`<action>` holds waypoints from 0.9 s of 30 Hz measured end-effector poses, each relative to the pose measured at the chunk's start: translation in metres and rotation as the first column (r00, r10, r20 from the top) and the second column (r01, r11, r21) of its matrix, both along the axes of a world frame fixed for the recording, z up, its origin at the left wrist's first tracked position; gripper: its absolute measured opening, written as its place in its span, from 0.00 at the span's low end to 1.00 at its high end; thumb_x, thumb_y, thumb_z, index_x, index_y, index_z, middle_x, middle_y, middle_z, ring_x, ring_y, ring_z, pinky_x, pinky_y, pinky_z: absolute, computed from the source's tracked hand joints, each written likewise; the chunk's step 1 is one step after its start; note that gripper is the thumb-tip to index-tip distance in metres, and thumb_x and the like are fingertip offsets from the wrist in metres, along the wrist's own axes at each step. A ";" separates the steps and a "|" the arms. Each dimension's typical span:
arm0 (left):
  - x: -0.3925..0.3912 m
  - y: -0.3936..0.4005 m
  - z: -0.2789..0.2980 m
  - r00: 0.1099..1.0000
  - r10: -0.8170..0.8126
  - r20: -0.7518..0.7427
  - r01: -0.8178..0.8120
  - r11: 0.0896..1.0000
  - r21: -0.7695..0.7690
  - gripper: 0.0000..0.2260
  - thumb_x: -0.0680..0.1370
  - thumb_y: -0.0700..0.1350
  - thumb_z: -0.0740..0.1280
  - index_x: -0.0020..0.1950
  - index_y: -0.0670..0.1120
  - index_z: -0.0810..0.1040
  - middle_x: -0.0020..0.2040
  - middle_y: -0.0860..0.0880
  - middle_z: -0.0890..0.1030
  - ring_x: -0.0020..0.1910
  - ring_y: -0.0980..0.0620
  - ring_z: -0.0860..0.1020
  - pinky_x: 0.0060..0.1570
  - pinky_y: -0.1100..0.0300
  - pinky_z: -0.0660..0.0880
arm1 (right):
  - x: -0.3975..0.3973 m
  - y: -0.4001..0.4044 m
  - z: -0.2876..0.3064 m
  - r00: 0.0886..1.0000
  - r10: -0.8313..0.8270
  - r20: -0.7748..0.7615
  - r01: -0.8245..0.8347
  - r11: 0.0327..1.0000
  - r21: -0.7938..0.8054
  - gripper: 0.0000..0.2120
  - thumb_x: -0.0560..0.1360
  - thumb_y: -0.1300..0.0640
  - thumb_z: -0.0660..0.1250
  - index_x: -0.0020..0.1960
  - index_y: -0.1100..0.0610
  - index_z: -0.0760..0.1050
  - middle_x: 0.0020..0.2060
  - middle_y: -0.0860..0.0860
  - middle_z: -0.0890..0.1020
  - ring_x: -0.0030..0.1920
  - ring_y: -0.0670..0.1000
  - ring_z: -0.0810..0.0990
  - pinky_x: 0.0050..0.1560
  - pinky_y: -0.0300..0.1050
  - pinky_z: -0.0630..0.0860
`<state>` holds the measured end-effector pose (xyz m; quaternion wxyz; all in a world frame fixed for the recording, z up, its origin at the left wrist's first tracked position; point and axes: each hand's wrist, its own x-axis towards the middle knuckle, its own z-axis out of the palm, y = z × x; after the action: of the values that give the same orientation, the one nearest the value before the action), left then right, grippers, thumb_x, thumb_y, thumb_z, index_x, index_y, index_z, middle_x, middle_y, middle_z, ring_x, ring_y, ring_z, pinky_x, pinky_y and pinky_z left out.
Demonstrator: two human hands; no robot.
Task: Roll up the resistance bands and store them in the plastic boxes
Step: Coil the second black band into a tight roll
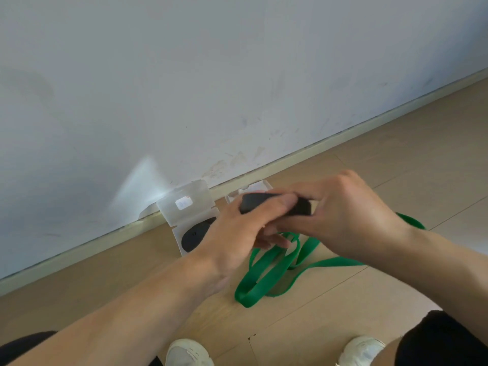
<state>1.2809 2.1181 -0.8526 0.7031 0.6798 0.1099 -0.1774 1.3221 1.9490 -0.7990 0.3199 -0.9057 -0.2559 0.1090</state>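
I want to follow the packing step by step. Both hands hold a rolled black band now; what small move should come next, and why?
Probably lower the black roll, held by the left hand and right hand, into the second plastic box behind the hands. The roll looks finished, the first box already holds a black roll, and the green band lies loose on the floor.

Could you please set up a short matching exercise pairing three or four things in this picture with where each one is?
Things
1. rolled black band
2. green band
3. open plastic box
4. white shoes

Places
A. loose on the wooden floor
B. bottom edge of the picture
C. gripped between the left hand and right hand
D. by the baseboard, a dark roll inside

Pairs: 1-C, 2-A, 3-D, 4-B
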 end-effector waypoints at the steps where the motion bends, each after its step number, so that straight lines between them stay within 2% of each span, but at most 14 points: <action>1: 0.000 0.001 0.002 1.000 -0.013 -0.023 0.011 0.994 -0.111 0.26 0.70 0.67 0.68 0.56 0.49 0.85 0.47 0.42 0.87 0.36 0.46 0.85 0.43 0.53 0.77 | 0.002 -0.001 0.004 0.994 -0.015 -0.104 0.025 0.995 0.095 0.18 0.65 0.35 0.75 0.48 0.44 0.86 0.32 0.49 0.85 0.27 0.45 0.78 0.31 0.41 0.76; 3: 0.002 0.004 0.007 0.998 -0.023 -0.055 0.004 0.946 -0.325 0.31 0.72 0.68 0.64 0.59 0.45 0.84 0.46 0.40 0.85 0.30 0.49 0.82 0.33 0.59 0.71 | 0.005 -0.005 0.008 0.974 -0.037 -0.222 0.084 0.975 0.204 0.26 0.59 0.32 0.75 0.46 0.51 0.86 0.31 0.55 0.85 0.28 0.50 0.84 0.34 0.50 0.82; 5: 0.003 0.005 0.011 0.997 -0.012 -0.073 -0.024 0.881 -0.472 0.35 0.73 0.68 0.62 0.64 0.40 0.81 0.46 0.41 0.85 0.27 0.49 0.81 0.29 0.61 0.68 | 0.005 -0.005 0.011 0.975 -0.074 -0.209 0.122 0.965 0.231 0.29 0.57 0.31 0.73 0.45 0.54 0.85 0.31 0.61 0.82 0.23 0.47 0.77 0.26 0.45 0.77; 6: 0.003 0.005 0.012 0.996 -0.015 -0.089 -0.034 0.850 -0.526 0.36 0.73 0.68 0.62 0.65 0.39 0.80 0.46 0.42 0.85 0.27 0.49 0.80 0.28 0.62 0.68 | 0.003 -0.002 0.011 0.983 -0.071 -0.172 0.110 0.966 0.232 0.28 0.58 0.31 0.73 0.46 0.51 0.85 0.32 0.61 0.82 0.25 0.50 0.74 0.27 0.46 0.75; 7: 0.002 0.005 0.013 0.994 -0.025 -0.108 -0.040 0.827 -0.561 0.36 0.73 0.69 0.61 0.64 0.39 0.80 0.46 0.43 0.84 0.28 0.49 0.80 0.29 0.61 0.68 | 0.001 0.000 0.009 0.988 -0.066 -0.141 0.097 0.968 0.231 0.26 0.59 0.30 0.72 0.47 0.48 0.85 0.33 0.59 0.83 0.30 0.56 0.76 0.31 0.50 0.76; 9: 0.003 0.006 0.014 0.984 -0.072 -0.165 -0.037 0.814 -0.579 0.37 0.72 0.71 0.61 0.64 0.42 0.82 0.49 0.43 0.84 0.32 0.49 0.82 0.30 0.61 0.70 | -0.002 0.002 0.007 0.990 -0.058 -0.132 0.087 0.970 0.227 0.26 0.60 0.29 0.70 0.47 0.47 0.85 0.36 0.55 0.85 0.37 0.58 0.80 0.38 0.53 0.76; 12: 0.007 0.013 0.016 0.960 -0.110 -0.259 -0.018 0.896 -0.444 0.37 0.72 0.73 0.63 0.68 0.47 0.80 0.55 0.44 0.84 0.45 0.47 0.85 0.34 0.57 0.78 | 0.005 -0.001 0.007 0.990 -0.116 -0.077 0.126 0.984 0.129 0.27 0.62 0.29 0.70 0.46 0.50 0.86 0.31 0.56 0.83 0.30 0.55 0.74 0.36 0.53 0.75; 13: 0.008 0.015 0.015 0.961 -0.055 -0.272 -0.042 0.939 -0.341 0.35 0.71 0.73 0.66 0.68 0.49 0.80 0.56 0.44 0.85 0.48 0.46 0.85 0.36 0.55 0.81 | 0.008 -0.004 0.008 0.992 -0.120 -0.049 0.124 0.990 0.065 0.23 0.64 0.30 0.70 0.46 0.47 0.86 0.29 0.55 0.82 0.28 0.51 0.72 0.34 0.49 0.73; 15: 0.007 0.015 0.013 0.981 0.033 -0.194 -0.055 0.992 -0.114 0.33 0.67 0.72 0.70 0.64 0.52 0.81 0.56 0.46 0.86 0.51 0.48 0.86 0.43 0.51 0.83 | 0.008 -0.005 0.009 0.995 -0.086 0.048 0.089 0.994 -0.059 0.20 0.66 0.30 0.67 0.46 0.42 0.84 0.25 0.49 0.80 0.32 0.48 0.74 0.31 0.45 0.72; 18: 0.000 0.005 0.009 0.999 0.033 -0.038 -0.031 0.998 0.056 0.29 0.65 0.68 0.75 0.56 0.49 0.82 0.48 0.51 0.87 0.48 0.50 0.86 0.53 0.48 0.83 | 0.000 0.000 0.000 0.978 0.026 0.209 0.007 0.988 -0.154 0.22 0.70 0.29 0.60 0.40 0.43 0.84 0.18 0.45 0.66 0.21 0.48 0.66 0.22 0.34 0.58; 20: -0.002 0.003 0.010 0.997 0.069 -0.019 -0.068 0.996 0.059 0.26 0.67 0.65 0.76 0.53 0.46 0.83 0.42 0.49 0.87 0.41 0.49 0.85 0.47 0.51 0.82 | -0.008 0.005 -0.001 0.984 0.038 0.176 -0.027 0.997 -0.068 0.20 0.70 0.31 0.62 0.40 0.43 0.85 0.18 0.44 0.67 0.18 0.47 0.64 0.21 0.31 0.55; 22: -0.001 0.005 0.013 0.993 0.094 -0.072 -0.097 0.995 -0.026 0.22 0.69 0.66 0.74 0.50 0.49 0.85 0.39 0.50 0.85 0.33 0.49 0.82 0.39 0.57 0.76 | -0.008 0.006 0.003 0.999 0.013 0.031 -0.016 0.995 0.102 0.11 0.67 0.35 0.72 0.45 0.38 0.85 0.20 0.44 0.75 0.19 0.44 0.68 0.21 0.31 0.61; 25: 0.002 0.004 0.018 0.974 0.130 -0.185 -0.186 0.925 -0.331 0.27 0.69 0.69 0.66 0.48 0.46 0.86 0.35 0.48 0.82 0.24 0.50 0.72 0.29 0.61 0.67 | -0.001 0.001 0.007 0.997 0.009 -0.074 0.012 0.960 0.279 0.13 0.63 0.37 0.75 0.47 0.32 0.82 0.30 0.43 0.85 0.21 0.40 0.72 0.26 0.28 0.66; 27: 0.003 0.005 0.023 0.966 0.103 -0.236 -0.214 0.831 -0.513 0.33 0.68 0.71 0.64 0.49 0.43 0.86 0.36 0.46 0.81 0.23 0.51 0.71 0.28 0.61 0.65 | 0.001 0.001 0.008 0.998 0.013 -0.067 0.009 0.951 0.309 0.12 0.63 0.37 0.74 0.46 0.34 0.83 0.37 0.36 0.87 0.35 0.32 0.82 0.38 0.31 0.77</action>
<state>1.2834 2.1230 -0.8301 0.8620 0.4247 0.1820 -0.2086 1.3226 1.9504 -0.7908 0.4660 -0.8400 -0.2597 0.0988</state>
